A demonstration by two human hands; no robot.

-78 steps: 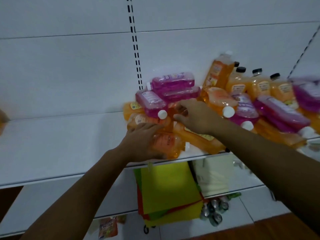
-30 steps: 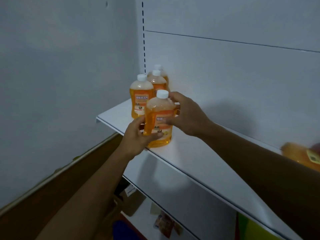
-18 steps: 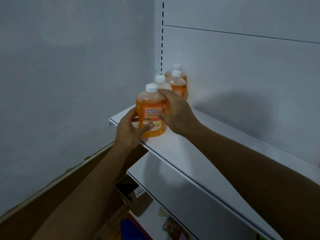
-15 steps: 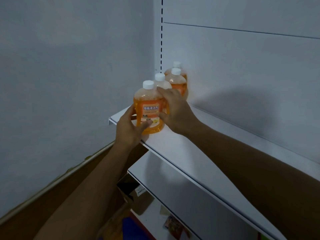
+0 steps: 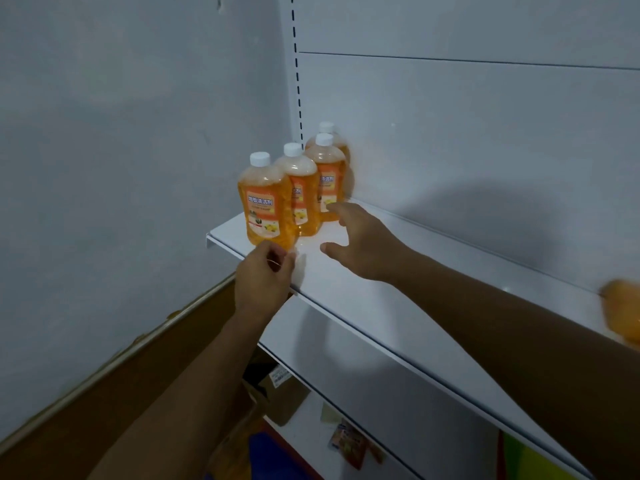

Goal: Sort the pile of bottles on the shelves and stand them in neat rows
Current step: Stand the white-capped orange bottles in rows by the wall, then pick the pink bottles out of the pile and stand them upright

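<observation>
Several orange bottles with white caps stand upright in a row at the left end of the white shelf. The front bottle stands near the shelf's front edge, the others line up behind it toward the back panel. My left hand hovers just below and in front of the front bottle, fingers curled loosely, holding nothing. My right hand is over the shelf to the right of the row, fingers spread, empty. An orange bottle from the pile shows blurred at the right edge.
A grey wall closes off the shelf's left end. The white back panel rises behind the row. Below, a lower shelf carries a cardboard box and small packets. A wooden skirting strip runs along the floor.
Both hands have let go of the front orange bottle, which now stands at the front of the row. The hands have drawn back toward me, the right one opening.
</observation>
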